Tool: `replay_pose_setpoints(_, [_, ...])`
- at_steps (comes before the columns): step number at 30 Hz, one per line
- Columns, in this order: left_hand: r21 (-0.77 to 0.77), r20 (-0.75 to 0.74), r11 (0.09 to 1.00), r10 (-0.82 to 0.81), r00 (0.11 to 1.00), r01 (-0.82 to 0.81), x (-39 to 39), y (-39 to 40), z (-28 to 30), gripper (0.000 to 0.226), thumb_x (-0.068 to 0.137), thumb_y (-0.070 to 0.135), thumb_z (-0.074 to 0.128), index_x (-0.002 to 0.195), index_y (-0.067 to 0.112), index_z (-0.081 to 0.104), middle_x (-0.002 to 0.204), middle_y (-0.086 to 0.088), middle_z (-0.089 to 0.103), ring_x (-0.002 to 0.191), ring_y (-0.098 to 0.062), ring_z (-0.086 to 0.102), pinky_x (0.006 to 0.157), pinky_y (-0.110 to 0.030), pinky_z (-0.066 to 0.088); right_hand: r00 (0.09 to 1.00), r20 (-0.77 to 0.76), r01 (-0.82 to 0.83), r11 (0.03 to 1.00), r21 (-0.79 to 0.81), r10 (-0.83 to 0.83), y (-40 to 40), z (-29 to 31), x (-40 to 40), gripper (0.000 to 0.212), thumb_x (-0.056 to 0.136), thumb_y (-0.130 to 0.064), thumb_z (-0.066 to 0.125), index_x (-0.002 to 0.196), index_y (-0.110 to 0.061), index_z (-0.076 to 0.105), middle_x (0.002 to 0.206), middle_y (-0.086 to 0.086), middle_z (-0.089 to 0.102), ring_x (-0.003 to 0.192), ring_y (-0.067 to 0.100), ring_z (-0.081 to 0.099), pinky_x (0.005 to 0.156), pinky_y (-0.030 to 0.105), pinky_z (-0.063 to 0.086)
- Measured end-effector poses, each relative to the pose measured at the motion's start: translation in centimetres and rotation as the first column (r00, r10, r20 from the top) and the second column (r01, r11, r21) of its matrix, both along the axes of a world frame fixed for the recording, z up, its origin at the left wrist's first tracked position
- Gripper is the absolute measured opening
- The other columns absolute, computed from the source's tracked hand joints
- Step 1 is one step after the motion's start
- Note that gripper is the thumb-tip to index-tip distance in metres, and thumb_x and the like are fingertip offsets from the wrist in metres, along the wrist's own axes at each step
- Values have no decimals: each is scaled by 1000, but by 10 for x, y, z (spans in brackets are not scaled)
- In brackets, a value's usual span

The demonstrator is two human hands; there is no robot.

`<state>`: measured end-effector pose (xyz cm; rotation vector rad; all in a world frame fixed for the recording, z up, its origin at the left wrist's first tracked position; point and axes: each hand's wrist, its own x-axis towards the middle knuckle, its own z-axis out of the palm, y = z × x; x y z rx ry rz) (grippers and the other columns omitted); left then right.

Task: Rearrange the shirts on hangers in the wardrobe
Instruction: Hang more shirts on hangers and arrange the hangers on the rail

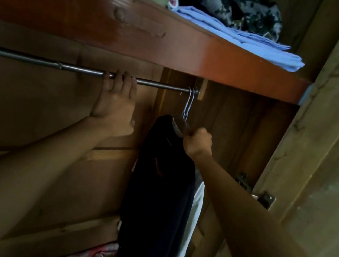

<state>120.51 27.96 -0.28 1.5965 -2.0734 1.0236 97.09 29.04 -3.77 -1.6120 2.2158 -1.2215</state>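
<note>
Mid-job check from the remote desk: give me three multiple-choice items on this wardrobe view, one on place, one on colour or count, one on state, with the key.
1. Where do the hangers hang on the rail?
A. far left end
B. middle
C. far right end

2. How many hanger hooks sit on the rail?
A. two
B. four
C. six

3. What is the left hand doing?
A. hanging free
B. gripping the rail
C. holding the blue cloth

Key: 1 C, the hooks sit by the rail's right bracket. 2 A, two light hooks show. 3 B, its fingers curl over the rail, while the right hand grips at the dark shirt.
</note>
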Motion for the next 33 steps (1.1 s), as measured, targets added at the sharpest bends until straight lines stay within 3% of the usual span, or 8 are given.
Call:
replay_pose_setpoints(6, [113, -24, 994, 13, 1000, -10, -1, 6, 8, 108, 73, 50, 65, 151, -4, 15, 154, -27, 24, 143, -40, 21, 118, -56, 11, 991, -101, -70, 981, 179, 89, 21, 24, -10, 47, 90, -47, 66, 109, -4, 66, 102, 14, 67, 91, 32, 66, 73, 34, 52])
replay_pose_setpoints(10, [147, -225, 971, -152, 962, 188, -10, 19, 13, 95, 77, 46, 66, 152, 4, 25, 157, -19, 26, 146, -37, 18, 118, -49, 13, 962, -232, -90, 972, 219, 141, 60, 32, -21, 35, 89, -40, 64, 102, -9, 72, 102, 16, 69, 95, 34, 66, 83, 39, 57])
replay_pose_setpoints(12, [154, -285, 883, -391, 875, 444, -26, 36, 3, 81, 82, 38, 67, 151, 11, 33, 158, -14, 27, 145, -33, 24, 118, -43, 18, 950, -252, -115, 956, 270, 186, 82, 33, -27, 30, 87, -37, 67, 98, -10, 73, 99, 13, 69, 93, 29, 67, 83, 39, 57])
replay_pose_setpoints(15, [402, -374, 631, -548, 748, 664, -58, 66, -17, 69, 87, 36, 67, 149, 19, 39, 154, -7, 38, 139, -25, 39, 113, -34, 32, 937, -257, -137, 925, 354, 237, 111, 30, -33, 26, 84, -36, 70, 89, -11, 72, 96, 10, 70, 92, 26, 67, 83, 38, 57])
replay_pose_setpoints(19, [597, -473, 475, -444, 761, 647, -85, 92, -32, 60, 81, 56, 68, 134, 32, 54, 127, 2, 61, 103, -7, 59, 86, -23, 48, 915, -304, -116, 896, 430, 264, 158, 27, -43, 19, 81, -43, 72, 85, -23, 71, 101, 3, 70, 96, 22, 66, 84, 37, 57])
replay_pose_setpoints(24, [760, -230, 435, -515, 826, 483, -107, 124, -44, 87, 68, 75, 60, 142, 36, 39, 140, 7, 50, 123, -15, 52, 97, -33, 49, 882, -353, -101, 857, 505, 312, 222, 23, -56, 25, 81, -45, 72, 96, -26, 67, 102, -2, 68, 98, 18, 64, 83, 35, 55])
replay_pose_setpoints(28, [789, -276, 326, -569, 775, 520, -125, 149, -41, 97, 60, 83, 58, 145, 43, 33, 145, 8, 44, 127, -13, 47, 95, -29, 47, 911, -319, -80, 873, 481, 260, 265, 14, -67, 53, 84, -45, 70, 130, -29, 49, 114, -2, 63, 105, 19, 62, 83, 35, 53])
replay_pose_setpoints(33, [770, -388, 168, -644, 660, 616, -152, 175, -28, 86, 71, 71, 66, 145, 42, 35, 146, 9, 43, 128, -8, 46, 96, -26, 45, 933, -308, -29, 891, 453, 187, 321, 4, -83, 54, 82, -52, 72, 129, -39, 47, 112, -17, 59, 83, -1, 55, 64, 13, 40])
